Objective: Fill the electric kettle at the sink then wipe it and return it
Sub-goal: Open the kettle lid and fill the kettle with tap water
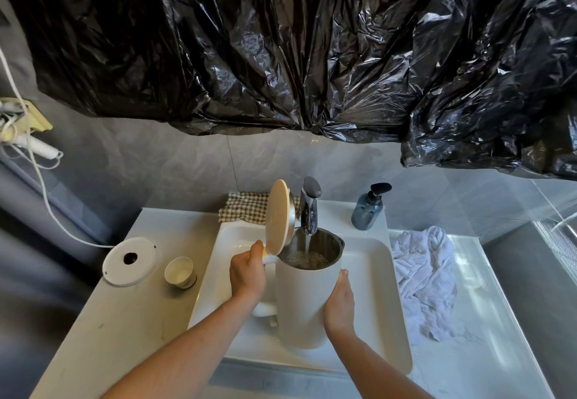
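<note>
A white electric kettle (pixel 303 301) is held upright over the white sink (pixel 374 261), its round lid (pixel 278 217) flipped up. Water runs from the chrome tap (pixel 309 208) into the kettle's open mouth, and the water inside is bubbling. My left hand (pixel 247 272) grips the kettle's handle on its left side. My right hand (pixel 340 301) lies flat against the kettle's right wall, steadying it. The kettle's round white base (pixel 129 259) sits on the counter left of the sink, with its cord running up to the left. A crumpled white towel (pixel 424 276) lies to the right of the sink.
A small white cup (pixel 180 272) stands between the base and the sink. A checked cloth (pixel 246 206) lies behind the sink on the left, and a blue soap dispenser (pixel 368 208) stands behind it on the right. Black plastic sheeting (pixel 281 48) hangs above.
</note>
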The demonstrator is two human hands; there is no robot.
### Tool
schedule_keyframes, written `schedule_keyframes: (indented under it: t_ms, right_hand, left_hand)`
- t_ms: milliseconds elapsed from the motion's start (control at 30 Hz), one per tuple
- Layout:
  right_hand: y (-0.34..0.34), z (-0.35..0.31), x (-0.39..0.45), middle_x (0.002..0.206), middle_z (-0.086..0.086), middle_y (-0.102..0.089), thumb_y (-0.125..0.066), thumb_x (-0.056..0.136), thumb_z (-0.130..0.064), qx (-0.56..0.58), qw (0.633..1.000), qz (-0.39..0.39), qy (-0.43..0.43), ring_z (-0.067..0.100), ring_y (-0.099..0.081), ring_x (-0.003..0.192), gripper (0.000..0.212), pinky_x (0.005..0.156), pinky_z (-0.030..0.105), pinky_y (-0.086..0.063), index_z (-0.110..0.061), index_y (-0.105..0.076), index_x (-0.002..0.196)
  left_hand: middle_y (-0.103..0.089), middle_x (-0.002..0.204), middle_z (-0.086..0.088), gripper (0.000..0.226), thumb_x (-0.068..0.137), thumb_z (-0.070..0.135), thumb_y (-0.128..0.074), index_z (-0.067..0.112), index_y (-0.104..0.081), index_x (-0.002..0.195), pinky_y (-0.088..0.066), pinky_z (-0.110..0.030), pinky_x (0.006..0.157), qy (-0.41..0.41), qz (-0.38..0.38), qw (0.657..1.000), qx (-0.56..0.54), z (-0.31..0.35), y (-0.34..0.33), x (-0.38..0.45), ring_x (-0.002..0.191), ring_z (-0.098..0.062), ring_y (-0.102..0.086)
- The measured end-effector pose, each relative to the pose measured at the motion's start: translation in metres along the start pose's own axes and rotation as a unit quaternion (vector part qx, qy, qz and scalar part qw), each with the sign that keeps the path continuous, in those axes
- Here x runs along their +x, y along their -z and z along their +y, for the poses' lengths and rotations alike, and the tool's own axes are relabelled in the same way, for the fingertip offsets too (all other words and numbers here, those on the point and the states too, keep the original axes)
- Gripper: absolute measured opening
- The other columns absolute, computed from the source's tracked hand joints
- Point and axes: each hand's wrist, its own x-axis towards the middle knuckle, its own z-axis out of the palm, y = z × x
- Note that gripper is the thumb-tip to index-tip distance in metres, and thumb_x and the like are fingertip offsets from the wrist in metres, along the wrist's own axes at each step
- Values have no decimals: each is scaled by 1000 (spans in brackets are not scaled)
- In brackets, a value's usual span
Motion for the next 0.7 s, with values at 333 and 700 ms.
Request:
schedule_keyframes:
  t_ms: [333, 700]
  right_hand:
    - [-3, 5, 3, 110, -9, -72, -16, 103, -54, -2, 1000, 6, 7, 11, -63, 110, 58, 97, 33, -38, -31, -69, 110]
    - [0, -7, -5, 100, -24, -59, -18, 110, -43, -7, 1000, 9, -4, 12, -53, 108, 42, 100, 28, -30, -34, -59, 110]
  left_hand:
    - [-60, 65, -7, 48, 104, 33, -45, 2, -65, 73, -40, -29, 58, 1, 3, 1000, 6, -1, -1, 0, 69, -20, -57]
    - [-62, 68, -8, 48, 104, 33, -45, 1, -68, 77, -41, -29, 60, -1, 4, 1000, 12, -2, -2, 3, 70, -21, -59]
